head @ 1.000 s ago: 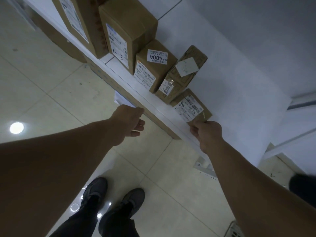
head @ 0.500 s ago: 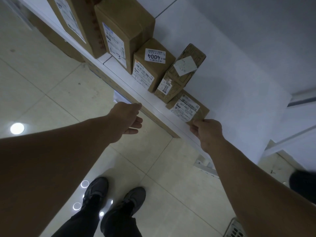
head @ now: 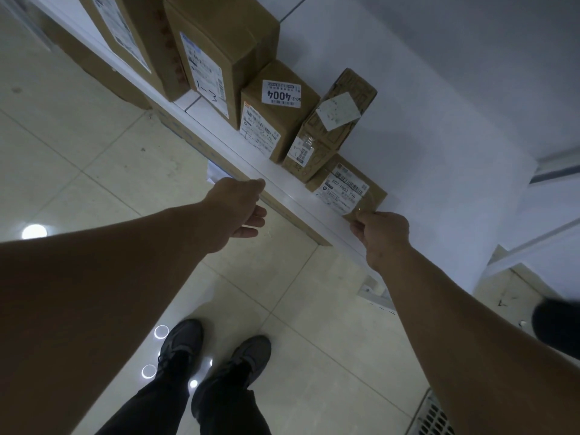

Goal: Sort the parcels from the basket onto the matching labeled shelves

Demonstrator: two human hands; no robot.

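Left hand loose — right fingers pinched

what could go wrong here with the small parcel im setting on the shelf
1. The small parcel lies close to the front edge of the shelf, and the right hand pinches its near corner. If it is let go there, it might slip off onto the floor.
2. The tilted parcel right behind it looks unsteady. Pushing the small parcel further in could knock it over.

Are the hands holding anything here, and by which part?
The right hand pinches the small labelled parcel by its near edge on the shelf. The left hand holds nothing.
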